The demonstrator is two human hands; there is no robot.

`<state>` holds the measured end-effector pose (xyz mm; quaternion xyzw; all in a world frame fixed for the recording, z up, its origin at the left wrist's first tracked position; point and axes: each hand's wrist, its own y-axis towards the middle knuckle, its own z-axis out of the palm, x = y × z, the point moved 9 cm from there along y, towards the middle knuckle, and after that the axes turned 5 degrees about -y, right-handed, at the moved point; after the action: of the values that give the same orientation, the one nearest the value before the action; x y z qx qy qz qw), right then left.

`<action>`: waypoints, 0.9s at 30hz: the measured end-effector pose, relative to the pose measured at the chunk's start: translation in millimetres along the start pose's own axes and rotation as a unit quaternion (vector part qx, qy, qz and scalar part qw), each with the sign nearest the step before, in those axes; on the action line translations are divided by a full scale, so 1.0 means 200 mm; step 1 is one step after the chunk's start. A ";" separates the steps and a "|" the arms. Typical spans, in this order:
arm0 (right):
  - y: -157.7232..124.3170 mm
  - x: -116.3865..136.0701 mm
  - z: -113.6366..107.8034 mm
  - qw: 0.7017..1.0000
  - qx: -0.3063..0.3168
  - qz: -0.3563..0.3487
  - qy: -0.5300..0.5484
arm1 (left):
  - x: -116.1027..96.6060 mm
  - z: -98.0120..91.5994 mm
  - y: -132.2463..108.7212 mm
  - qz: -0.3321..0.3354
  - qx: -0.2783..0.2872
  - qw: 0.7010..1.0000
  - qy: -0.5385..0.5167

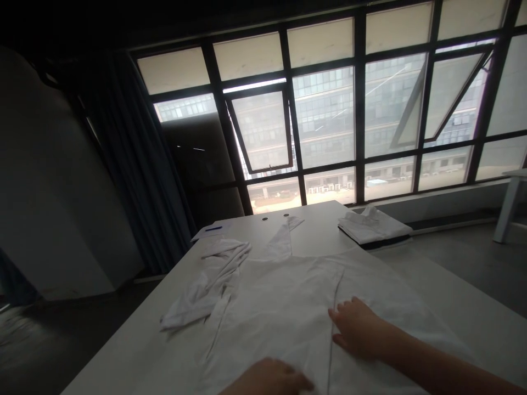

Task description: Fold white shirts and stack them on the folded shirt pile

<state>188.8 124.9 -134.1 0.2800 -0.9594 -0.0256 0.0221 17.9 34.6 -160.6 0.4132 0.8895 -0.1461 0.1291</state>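
A white garment (280, 307), like a shirt or coat, lies spread over the table. Its left part is a crumpled, sleeve-like bundle (218, 274), and a narrow flap (282, 238) points toward the window. My right hand (356, 329) reaches in from the right, its bent fingers on a long front edge of the cloth, which they seem to grip. At the bottom of the view my left hand (269, 378) lies low over the garment, partly cut off. Motion blurs its fingers, so their hold is unclear.
The white table (315, 214) runs toward the windows (323, 118). A folded white cloth stack (373, 225) sits at its right edge. Papers with a blue pen (213, 228) lie at the far left corner. A dark blue curtain (135, 164) hangs left; another table (508, 203) stands right.
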 end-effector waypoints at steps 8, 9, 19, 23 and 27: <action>0.38 0.02 0.11 0.993 0.004 -0.056 0.100 | -0.02 0.12 0.28 0.042 -0.091 0.985 0.140; 0.43 -0.06 0.15 0.995 0.015 -0.038 0.095 | 0.00 0.15 0.27 0.046 -0.098 0.984 0.144; 0.58 -0.50 0.26 0.995 0.005 0.080 0.059 | 0.18 0.17 -0.12 0.025 -0.162 0.972 0.166; 0.59 -0.51 0.29 0.994 -0.002 0.096 0.054 | 0.30 0.13 -0.33 -0.049 -0.188 0.966 0.171; 0.59 -0.51 0.30 0.994 0.000 0.097 0.050 | 0.41 0.00 -0.57 -0.175 -0.212 0.943 0.189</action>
<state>208.2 281.3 -190.5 0.1870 -0.9797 -0.0097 0.0721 -120.9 21.1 -172.6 0.2341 0.9663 0.1060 0.0157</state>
